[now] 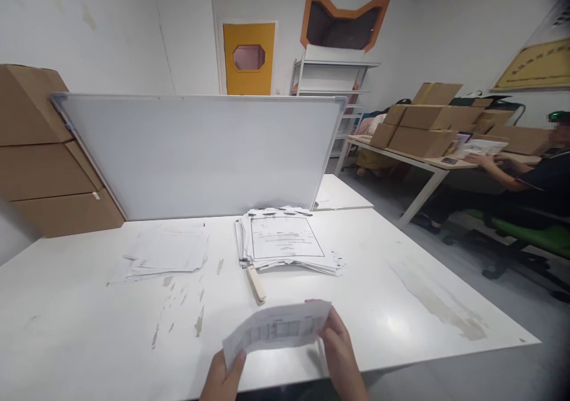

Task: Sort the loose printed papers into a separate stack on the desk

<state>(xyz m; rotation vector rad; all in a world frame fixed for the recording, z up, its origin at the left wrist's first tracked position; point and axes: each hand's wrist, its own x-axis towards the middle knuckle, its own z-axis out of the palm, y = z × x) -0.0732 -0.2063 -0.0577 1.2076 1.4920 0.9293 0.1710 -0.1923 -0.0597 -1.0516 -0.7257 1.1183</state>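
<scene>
Between my two hands a printed paper sheet point(278, 328) is held up on edge near the table's front, bowed along its length. My left hand point(226, 374) pinches its left end, thumb on the near face. At the right end, my right hand point(336, 344) has its fingers closed on the paper. Whether it is one sheet or more I cannot tell. Just beyond the paper lies a cream stapler point(256, 285), its far end touching a thick stack of printed papers point(287, 237). Farther left rests a smaller, looser pile of papers point(169, 249).
A whiteboard point(200, 157) stands across the back of the white table point(392, 306), beside stacked cardboard boxes point(48, 169) on the left. To the right, another table point(401, 158) carries several boxes point(423, 141); a seated person point(529, 175) there handles something white.
</scene>
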